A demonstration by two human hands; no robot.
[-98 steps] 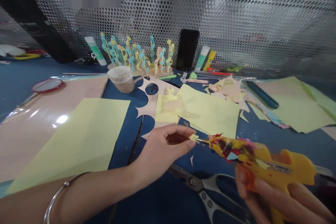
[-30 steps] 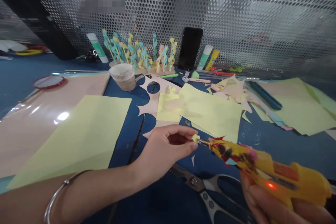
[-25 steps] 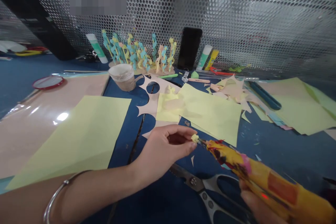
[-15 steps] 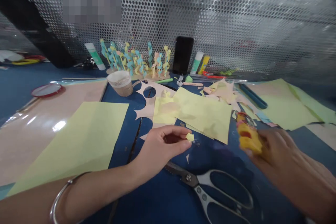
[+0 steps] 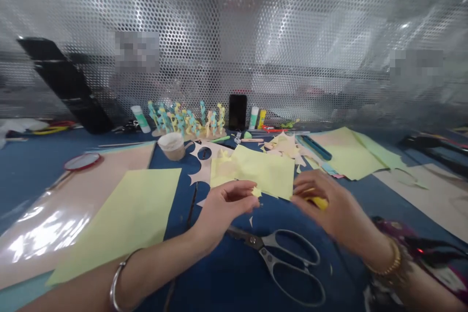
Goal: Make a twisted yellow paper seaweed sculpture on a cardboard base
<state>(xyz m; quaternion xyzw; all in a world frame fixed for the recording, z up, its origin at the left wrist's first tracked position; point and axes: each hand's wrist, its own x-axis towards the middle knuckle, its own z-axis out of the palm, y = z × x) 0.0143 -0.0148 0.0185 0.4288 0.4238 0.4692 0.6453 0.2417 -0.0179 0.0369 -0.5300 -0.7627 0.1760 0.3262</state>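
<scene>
Between its thumb and fingertips, my left hand (image 5: 226,204) pinches a small yellow paper cutout (image 5: 256,192) above the blue table. My right hand (image 5: 325,200) is curled around a yellow tool (image 5: 319,201) that looks like a small paper punch. Most of it is hidden by the fingers. The right fingertips are near the right edge of a yellow paper sheet (image 5: 266,168). Large metal scissors (image 5: 270,248) lie partly spread on the table below the hands, their tip close to my left hand. A tiny paper scrap (image 5: 251,221) rests between the hands.
Behind are a paper cup (image 5: 171,147), curled-paper decorations on sticks (image 5: 186,119), glue sticks (image 5: 253,118) and a standing phone (image 5: 237,111). Pink cut scraps (image 5: 201,170) lie mid-table. Yellow sheets lie left (image 5: 139,195) and right (image 5: 347,153). A dark purple object (image 5: 395,229) is beside my right wrist.
My right hand has come left, toward my left hand, and its fingers now cover most of the yellow tool. The left hand keeps its pinch. The whole view has shifted and tilted upward.
</scene>
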